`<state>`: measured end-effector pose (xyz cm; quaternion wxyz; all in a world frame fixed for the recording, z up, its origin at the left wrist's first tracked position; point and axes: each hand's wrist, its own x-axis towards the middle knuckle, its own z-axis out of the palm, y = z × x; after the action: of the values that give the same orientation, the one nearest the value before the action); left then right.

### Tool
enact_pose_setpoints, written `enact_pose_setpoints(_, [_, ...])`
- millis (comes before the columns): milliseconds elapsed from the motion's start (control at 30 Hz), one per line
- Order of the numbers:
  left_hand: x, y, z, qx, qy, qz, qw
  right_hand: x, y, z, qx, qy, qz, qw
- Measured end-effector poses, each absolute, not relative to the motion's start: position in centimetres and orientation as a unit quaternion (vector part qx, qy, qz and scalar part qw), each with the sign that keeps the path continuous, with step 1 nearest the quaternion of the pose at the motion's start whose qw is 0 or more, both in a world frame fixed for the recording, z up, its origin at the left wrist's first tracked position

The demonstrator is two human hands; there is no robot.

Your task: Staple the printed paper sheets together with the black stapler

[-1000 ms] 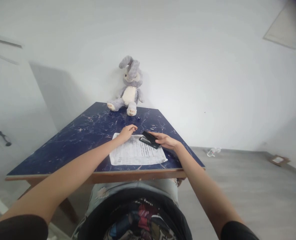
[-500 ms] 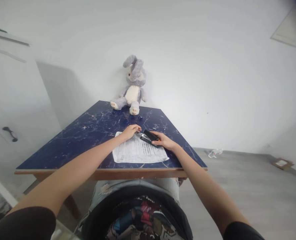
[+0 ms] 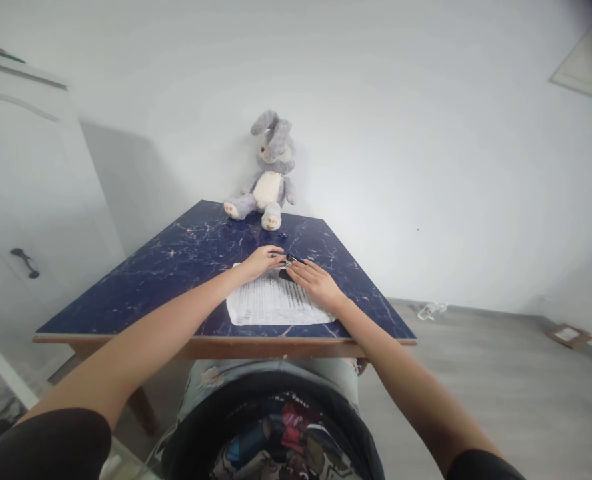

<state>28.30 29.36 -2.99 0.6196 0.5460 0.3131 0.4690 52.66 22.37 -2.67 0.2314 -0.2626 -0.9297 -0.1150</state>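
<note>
A black stapler (image 3: 287, 274) lies over the upper part of a printed white sheet of paper (image 3: 266, 307), partly hidden by my hands. A metal strip of it shows between my fingertips. My left hand (image 3: 262, 261) is at its left end, with the fingers closed at the metal part. My right hand (image 3: 317, 283) lies over the stapler from the right, fingers together and bent over its body. What my fingertips press on is mostly covered.
The dark blue marbled table (image 3: 141, 287) has a wooden edge towards me. A grey plush rabbit (image 3: 269, 180) sits at its far end against the wall. On the floor to the right lie a crumpled plastic bag (image 3: 432, 311) and a cardboard box (image 3: 570, 335).
My right hand has shifted left over the stapler, from gripping its right end to covering most of it. My left hand stays at the metal end. The view has moved slightly.
</note>
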Motion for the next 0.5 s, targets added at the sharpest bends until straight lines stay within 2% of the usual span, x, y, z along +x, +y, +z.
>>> enact_pose_setpoints(200, [27.8, 29.5, -2.6, 0.516, 0.349, 0.462, 0.631, 52.2, 22.0, -2.3, -0.271, -0.92, -0.199, 0.199])
enact_pose_setpoints(333, [27.4, 29.8, -2.2, 0.523, 0.365, 0.469, 0.611, 52.2, 22.0, -2.3, -0.283, -0.906, -0.184, 0.256])
enact_pose_setpoints(400, [26.6, 30.3, -1.8, 0.563, 0.414, 0.485, 0.526, 52.5, 22.2, -2.3, -0.31, -0.888, -0.107, 0.322])
enact_pose_setpoints(500, [23.8, 31.6, -0.8, 0.661, 0.512, 0.48, 0.266, 53.4, 22.9, -2.1, -0.367, -0.842, 0.069, 0.389])
